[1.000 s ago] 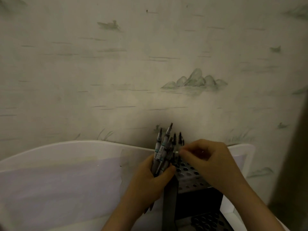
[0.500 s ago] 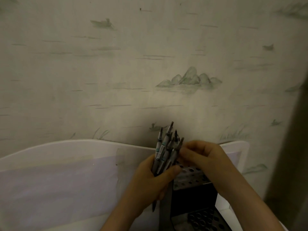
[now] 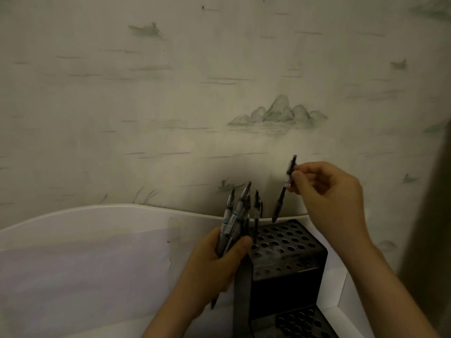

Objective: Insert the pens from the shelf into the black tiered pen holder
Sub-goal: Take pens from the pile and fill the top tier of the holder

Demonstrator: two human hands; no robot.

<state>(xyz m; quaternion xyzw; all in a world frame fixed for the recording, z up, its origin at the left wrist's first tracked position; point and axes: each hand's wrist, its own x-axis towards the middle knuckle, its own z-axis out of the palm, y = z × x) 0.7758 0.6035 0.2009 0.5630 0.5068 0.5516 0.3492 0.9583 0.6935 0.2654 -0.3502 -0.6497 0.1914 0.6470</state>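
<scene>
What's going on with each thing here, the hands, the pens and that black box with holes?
left hand: gripping a bundle of pens.
bundle of pens: upright, fanned out.
right hand: pinching a single pen.
single pen: in the air above the holder, tip down, not inserted.
black tiered pen holder: visible top-tier holes mostly empty.

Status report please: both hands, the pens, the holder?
Left hand grips pen bundle. Right hand pinches single pen, tip just above black holder top tier. Holes below look open.
</scene>
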